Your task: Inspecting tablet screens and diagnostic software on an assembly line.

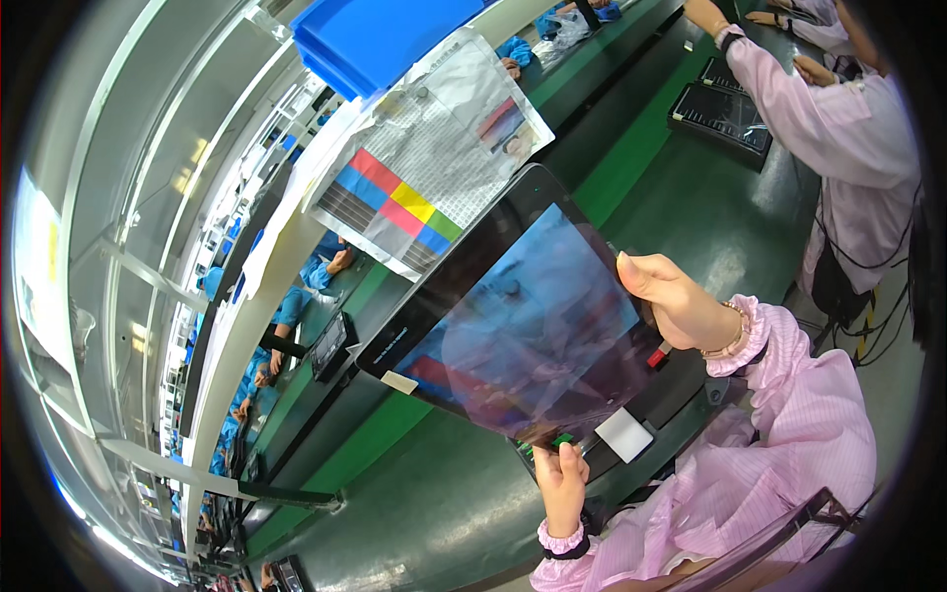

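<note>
I hold a large black tablet (513, 316) up at a tilt over the green work surface (434, 493); its glossy dark screen shows blue reflections. My right hand (681, 301) grips its right edge, thumb on the front, close to a small red tab (658, 357). At the lower edge, my left hand (560, 483) pinches the tablet by a small green tab (562, 439). White labels hang off the lower corner (624, 434) and the left edge (400, 382). Both of my sleeves are pink.
Behind the tablet hangs a colour test chart in a plastic sleeve (424, 168), with a blue bin (375, 35) above it. A co-worker in pink (838, 128) handles black trays (725, 113) at the upper right. People in blue (296, 306) work across the line.
</note>
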Demonstrator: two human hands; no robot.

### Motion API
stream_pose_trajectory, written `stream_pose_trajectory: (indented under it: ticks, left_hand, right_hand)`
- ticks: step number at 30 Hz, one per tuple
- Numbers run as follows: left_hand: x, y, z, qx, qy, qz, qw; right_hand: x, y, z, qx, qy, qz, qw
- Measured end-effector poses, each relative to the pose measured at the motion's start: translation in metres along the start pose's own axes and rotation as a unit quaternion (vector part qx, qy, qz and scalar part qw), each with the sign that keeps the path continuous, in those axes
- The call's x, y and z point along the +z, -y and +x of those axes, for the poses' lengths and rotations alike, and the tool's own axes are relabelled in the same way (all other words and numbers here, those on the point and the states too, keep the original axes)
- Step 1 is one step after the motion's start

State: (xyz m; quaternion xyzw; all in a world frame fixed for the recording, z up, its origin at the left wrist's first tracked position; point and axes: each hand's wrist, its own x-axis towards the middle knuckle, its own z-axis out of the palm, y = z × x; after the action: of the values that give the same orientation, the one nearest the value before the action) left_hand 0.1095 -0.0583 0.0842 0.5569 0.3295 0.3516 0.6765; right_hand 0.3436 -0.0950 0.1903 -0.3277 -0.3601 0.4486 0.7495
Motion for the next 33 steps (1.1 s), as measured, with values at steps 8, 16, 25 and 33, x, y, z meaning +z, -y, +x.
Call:
stream_pose_trajectory:
  ticks: [8, 16, 25, 33]
  left_hand:
    - [-0.001, 0.001, -0.001, 0.010, 0.013, 0.023, 1.000]
    - [-0.005, 0.001, -0.003, 0.015, 0.021, 0.028, 0.999]
    - [-0.005, 0.002, -0.002, 0.019, 0.019, 0.032, 0.999]
    - [0.001, 0.002, 0.001, 0.014, -0.004, 0.033, 0.999]
  right_hand:
    - [-0.015, -0.011, 0.005, 0.003, 0.026, -0.011, 1.000]
    - [-0.010, -0.011, 0.007, 0.011, 0.032, 0.002, 0.999]
    - [-0.013, -0.014, 0.006, 0.006, 0.059, 0.017, 0.998]
    - [-0.011, -0.007, 0.006, 0.005, 0.057, 0.005, 0.998]
